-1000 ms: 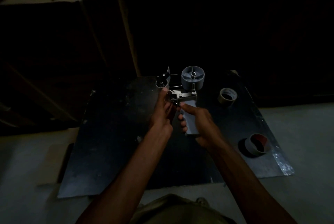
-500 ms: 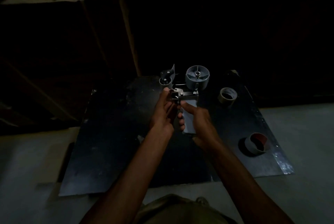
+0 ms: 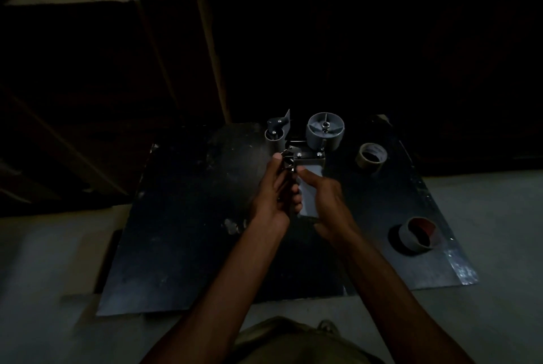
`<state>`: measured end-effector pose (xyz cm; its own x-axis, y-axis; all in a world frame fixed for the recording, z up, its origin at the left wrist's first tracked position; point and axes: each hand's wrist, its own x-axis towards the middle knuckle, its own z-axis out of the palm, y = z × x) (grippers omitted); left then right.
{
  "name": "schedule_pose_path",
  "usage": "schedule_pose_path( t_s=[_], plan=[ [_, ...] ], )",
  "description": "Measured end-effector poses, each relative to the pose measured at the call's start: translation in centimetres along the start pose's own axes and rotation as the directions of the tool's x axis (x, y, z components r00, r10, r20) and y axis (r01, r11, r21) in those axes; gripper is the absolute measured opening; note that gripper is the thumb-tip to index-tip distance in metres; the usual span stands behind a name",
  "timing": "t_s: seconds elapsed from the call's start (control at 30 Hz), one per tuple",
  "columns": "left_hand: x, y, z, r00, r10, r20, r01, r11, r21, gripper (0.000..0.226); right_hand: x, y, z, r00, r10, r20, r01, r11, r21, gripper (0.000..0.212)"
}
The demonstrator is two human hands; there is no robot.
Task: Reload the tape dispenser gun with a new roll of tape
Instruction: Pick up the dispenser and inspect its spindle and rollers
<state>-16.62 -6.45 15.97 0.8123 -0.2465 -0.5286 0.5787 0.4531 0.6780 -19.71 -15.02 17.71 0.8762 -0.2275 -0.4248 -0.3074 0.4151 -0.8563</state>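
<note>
I hold a grey tape dispenser gun (image 3: pixel 311 157) above a dark sheet (image 3: pixel 188 216). Its round spool hub (image 3: pixel 324 131) has no roll on it, and its front roller (image 3: pixel 274 134) points away from me. My right hand (image 3: pixel 323 202) wraps the gun's pale handle. My left hand (image 3: pixel 271 193) pinches the metal frame just left of the handle. A tan tape roll (image 3: pixel 371 157) lies on the sheet to the right of the gun. A second roll with a reddish inside (image 3: pixel 417 234) lies nearer, at the right.
The scene is very dim. The dark sheet lies on a pale floor (image 3: pixel 58 260). Large dark cardboard boxes (image 3: pixel 117 84) stand behind the sheet at left and centre. My knee in olive cloth (image 3: pixel 293 340) is at the bottom edge.
The gun has tilted and shifted slightly to the right in my hands. Both hands keep their grip. The two tape rolls have not moved.
</note>
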Motion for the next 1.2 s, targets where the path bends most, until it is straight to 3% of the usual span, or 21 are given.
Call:
schedule_pose_path(
  t_s=[0.2, 0.37, 0.7, 0.9, 1.2],
  plan=[
    [0.6, -0.8, -1.1, 0.991, -0.002, -0.137, -0.022, 0.985, -0.168, 0.061, 0.8, 0.6, -0.2, 0.998, 0.035, 0.044, -0.034, 0.999, -0.018, 0.024],
    [1.4, -1.5, -3.9, 0.978, -0.023, -0.206, -0.022, 0.976, -0.215, 0.058, 2.1, 1.3, -0.8, 0.996, 0.081, 0.028, -0.080, 0.996, -0.042, 0.022],
    [3.9, -2.9, -9.1, 0.956, 0.044, -0.289, -0.088, 0.986, -0.140, 0.051, 5.6, 7.1, -2.5, 0.959, 0.272, 0.076, -0.273, 0.962, -0.003, 0.020],
    [5.3, -3.5, -10.2, 0.950, 0.055, -0.306, -0.080, 0.994, -0.071, 0.055, 6.2, 10.1, -3.3, 0.963, 0.269, -0.025, -0.270, 0.954, -0.132, 0.004],
    [6.4, -4.0, -9.7, 0.976, 0.041, -0.213, -0.028, 0.997, 0.065, 0.062, 8.4, 13.1, -4.4, 0.950, 0.288, -0.121, -0.301, 0.947, -0.110, 0.013]
  ],
)
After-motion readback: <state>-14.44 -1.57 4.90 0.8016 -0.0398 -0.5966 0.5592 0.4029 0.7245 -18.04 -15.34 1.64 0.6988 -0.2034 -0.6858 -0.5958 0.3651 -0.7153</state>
